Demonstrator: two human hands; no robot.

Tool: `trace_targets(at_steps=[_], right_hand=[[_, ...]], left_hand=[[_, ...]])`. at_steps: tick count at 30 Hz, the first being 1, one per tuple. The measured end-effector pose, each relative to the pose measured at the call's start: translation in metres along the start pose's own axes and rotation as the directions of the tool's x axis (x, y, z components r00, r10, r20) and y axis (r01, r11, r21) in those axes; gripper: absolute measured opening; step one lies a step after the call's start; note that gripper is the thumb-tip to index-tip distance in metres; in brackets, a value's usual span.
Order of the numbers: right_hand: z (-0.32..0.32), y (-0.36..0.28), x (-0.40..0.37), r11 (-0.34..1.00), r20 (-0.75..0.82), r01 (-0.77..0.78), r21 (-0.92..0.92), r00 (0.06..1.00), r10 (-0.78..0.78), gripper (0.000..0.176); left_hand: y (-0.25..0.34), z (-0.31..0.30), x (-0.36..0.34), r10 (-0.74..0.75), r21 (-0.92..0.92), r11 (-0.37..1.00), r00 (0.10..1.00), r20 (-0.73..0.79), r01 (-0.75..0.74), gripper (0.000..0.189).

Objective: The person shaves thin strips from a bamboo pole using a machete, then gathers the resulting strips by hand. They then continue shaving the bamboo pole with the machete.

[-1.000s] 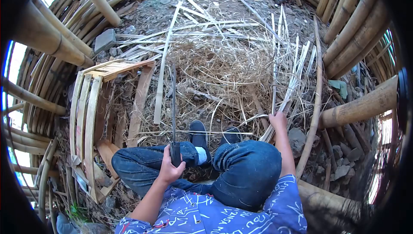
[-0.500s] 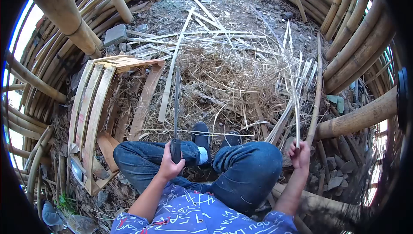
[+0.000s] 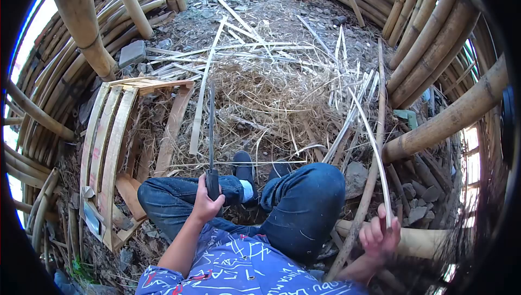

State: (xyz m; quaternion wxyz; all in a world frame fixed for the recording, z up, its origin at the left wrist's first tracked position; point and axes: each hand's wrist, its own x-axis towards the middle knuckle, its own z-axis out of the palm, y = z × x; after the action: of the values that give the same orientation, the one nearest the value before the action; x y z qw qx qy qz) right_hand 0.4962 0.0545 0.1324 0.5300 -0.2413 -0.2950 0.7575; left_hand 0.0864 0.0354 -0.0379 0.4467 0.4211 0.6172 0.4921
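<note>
My left hand (image 3: 207, 201) is wrapped round the dark handle of a long, thin-bladed knife (image 3: 211, 132), whose blade points up and away from me over my right-angled bent left knee. Out to the right, past my other knee, my right hand (image 3: 380, 234) grips the near end of a long pale bamboo strip (image 3: 374, 144). The strip curves forward and to the left, and its far part lies over other strips. Blade and strip are well apart.
A slatted wooden crate (image 3: 111, 143) stands at the left. Shavings (image 3: 266, 97) and loose bamboo strips (image 3: 217, 51) cover the ground ahead. Bamboo poles (image 3: 450, 113) rise on both sides, and a grey block (image 3: 132, 53) lies at the upper left.
My right hand has moved down and slightly right, drawing the strip back with it. The view has shifted a little, while my left hand still holds the knife upright.
</note>
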Motion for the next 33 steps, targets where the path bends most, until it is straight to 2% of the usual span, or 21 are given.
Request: trace_targets(at_steps=[3,5,7,9,10,11,12,15,16,18,21,24,27,28,33], right_hand=[[0.009,0.001,-0.035,0.999,-0.060,0.011,-0.051,0.998,-0.014,0.039],[0.007,0.000,-0.056,0.996,0.021,0.017,-0.090,1.000,-0.015,0.041],[0.009,0.001,-0.076,0.999,0.023,0.030,-0.037,0.999,-0.030,0.041],[0.021,-0.002,-0.095,0.992,0.073,0.036,-0.121,0.997,-0.027,0.041],[0.025,-0.003,-0.107,0.999,0.057,0.029,-0.042,0.998,-0.027,0.041],[0.027,-0.009,-0.118,0.999,0.051,0.033,-0.042,0.998,-0.031,0.041],[0.023,-0.018,-0.133,0.982,0.097,-0.016,-0.187,0.995,0.035,0.043],[0.006,-0.005,-0.197,0.999,-0.033,-0.015,-0.050,0.999,0.013,0.041],[-0.028,-0.014,-0.221,0.991,0.171,-0.133,-0.006,0.976,0.132,0.051],[-0.001,-0.008,-0.228,0.999,0.003,-0.024,-0.042,1.000,0.025,0.052],[0.015,-0.004,-0.236,0.995,-0.086,0.054,-0.078,0.994,-0.061,0.054],[0.025,0.004,-0.234,0.985,-0.128,0.120,-0.121,0.983,-0.135,0.055],[0.030,0.011,-0.233,0.973,-0.154,0.168,-0.155,0.969,-0.192,0.057],[0.032,0.014,-0.232,0.969,-0.159,0.183,-0.168,0.965,-0.209,0.058],[0.039,0.021,-0.232,0.941,-0.174,0.236,-0.242,0.944,-0.281,0.062]], left_hand=[[-0.001,0.001,0.000,0.014,-0.011,1.000,1.000,0.011,-0.013,0.066],[-0.002,0.003,-0.001,0.007,-0.028,1.000,1.000,0.028,-0.006,0.066],[0.000,0.004,-0.002,0.045,-0.023,0.999,0.998,0.036,-0.044,0.066],[0.000,0.004,-0.004,0.052,-0.037,0.998,0.997,0.056,-0.050,0.068],[0.001,0.004,-0.005,0.058,-0.041,0.998,0.996,0.066,-0.056,0.069],[0.001,0.004,-0.007,0.068,-0.046,0.997,0.995,0.076,-0.065,0.070],[0.001,0.004,-0.008,0.092,-0.047,0.995,0.993,0.077,-0.089,0.071],[0.003,0.007,-0.010,0.104,-0.067,0.993,0.990,0.092,-0.098,0.071],[0.002,0.008,-0.011,0.097,-0.073,0.993,0.990,0.100,-0.090,0.070],[-0.002,0.011,-0.013,0.124,-0.083,0.990,0.987,0.099,-0.116,0.069],[0.002,0.019,-0.013,0.175,-0.112,0.980,0.980,0.100,-0.163,0.065],[0.010,0.027,-0.014,0.177,-0.236,0.960,0.978,0.111,-0.147,0.057],[0.019,0.024,-0.020,0.148,-0.240,0.964,0.980,0.132,-0.113,0.055],[0.017,0.022,-0.018,0.191,-0.185,0.970,0.967,0.166,-0.160,0.063],[0.013,0.023,-0.021,0.225,-0.185,0.963,0.962,0.152,-0.196,0.060]])
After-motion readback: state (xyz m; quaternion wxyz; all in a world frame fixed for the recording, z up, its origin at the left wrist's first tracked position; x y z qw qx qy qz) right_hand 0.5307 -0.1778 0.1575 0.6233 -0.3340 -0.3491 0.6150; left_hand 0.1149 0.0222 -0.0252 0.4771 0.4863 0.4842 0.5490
